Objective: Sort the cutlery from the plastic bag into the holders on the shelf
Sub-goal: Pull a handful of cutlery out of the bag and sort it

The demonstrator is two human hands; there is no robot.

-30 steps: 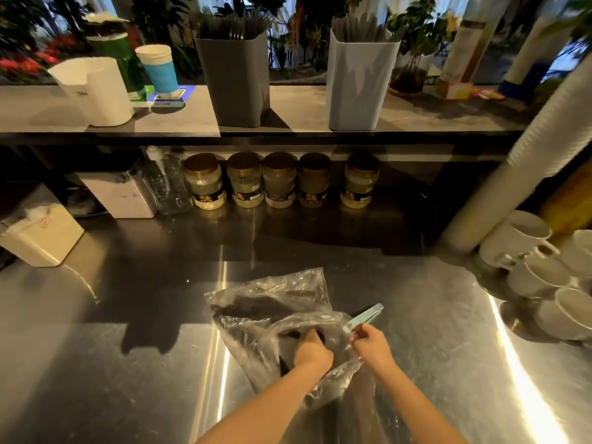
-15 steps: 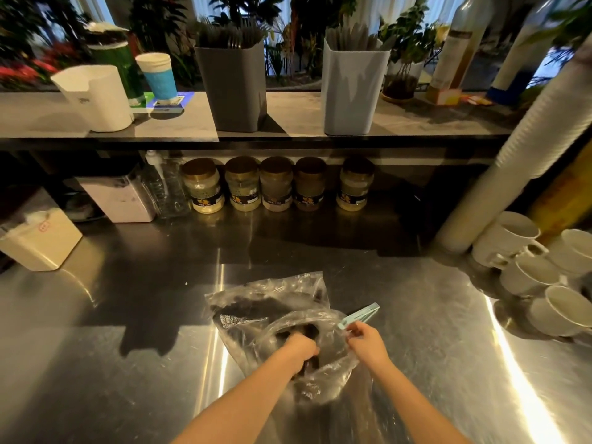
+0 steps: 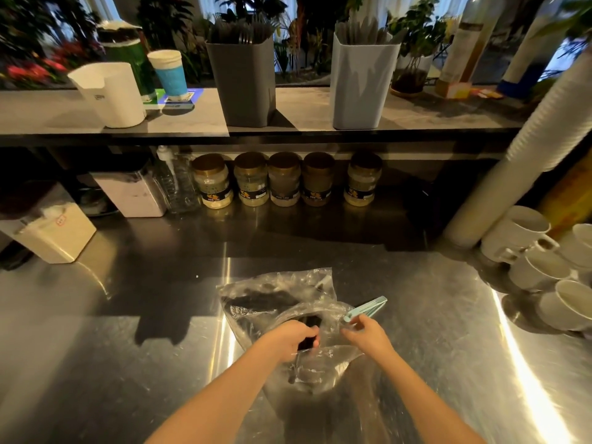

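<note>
Five gold-lidded jars [image 3: 284,181] under the grey shelf [image 3: 304,112] carry dark labels with yellow print too small to read. Both bare forearms reach forward over the shiny steel worktop [image 3: 128,347]. The left hand [image 3: 293,339] sits in the mouth of the crumpled clear plastic bag [image 3: 275,288], its grip curled round dark cutlery [image 3: 307,343]. The right hand [image 3: 368,336], at the bag's right edge, pinches pale blue plastic cutlery [image 3: 366,309] that points away to the right. A dark grey holder [image 3: 243,81] and a pale grey holder [image 3: 362,81] stand on the shelf, well apart from the bag.

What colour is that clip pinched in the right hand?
Pale blue-green: the clip shows best, and only, in the head view.
</note>
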